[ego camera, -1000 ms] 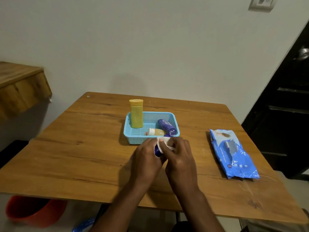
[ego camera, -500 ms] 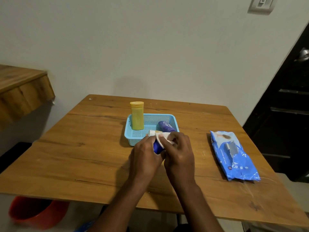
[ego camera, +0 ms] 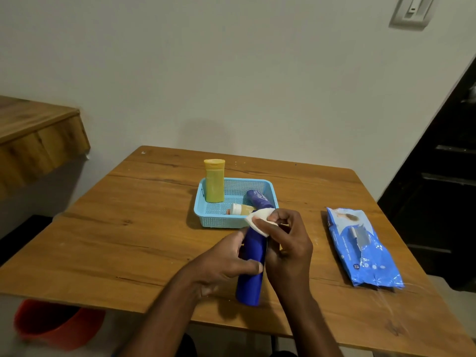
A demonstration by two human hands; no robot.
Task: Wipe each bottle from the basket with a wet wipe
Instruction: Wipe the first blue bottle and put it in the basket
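Nearest the camera, two bare forearms reach over the near edge of the brown wood-grain table point(ego camera: 128, 243). The left hand point(ego camera: 221, 264) grips the tall dark-blue plastic bottle point(ego camera: 251, 274) around its middle, thumb across the front and fingers curled behind it. The bottle is held nearly upright, leaning slightly, with its lower end toward the camera; whether that end touches the table cannot be told.

The right hand point(ego camera: 288, 246) is just beside the bottle on its right. Its thumb and forefinger pinch a folded white wet wipe point(ego camera: 258, 219) against the bottle's upper end; the remaining fingers are loosely bent. The wipe covers the top of the bottle, hiding the cap.

To the right, well apart from the hands, a blue plastic pack of wet wipes point(ego camera: 363, 248) lies flat on the table, its flap peeled partly back.

Just beyond the hands stands a light-blue perforated plastic basket point(ego camera: 216, 220). Inside, a yellow plastic bottle with a yellow cap point(ego camera: 214, 180) stands upright in the far left corner. A small orange bottle with a white cap point(ego camera: 240, 209) lies on its side near the front wall. A purple bottle point(ego camera: 257, 198) lies tilted along the right side, touching the orange one.

Below the table's left edge sits a red plastic bucket point(ego camera: 56, 323). Farther left, a wooden shelf point(ego camera: 38, 140) projects from the white wall point(ego camera: 231, 73), which carries a switch plate point(ego camera: 412, 11) at upper right.
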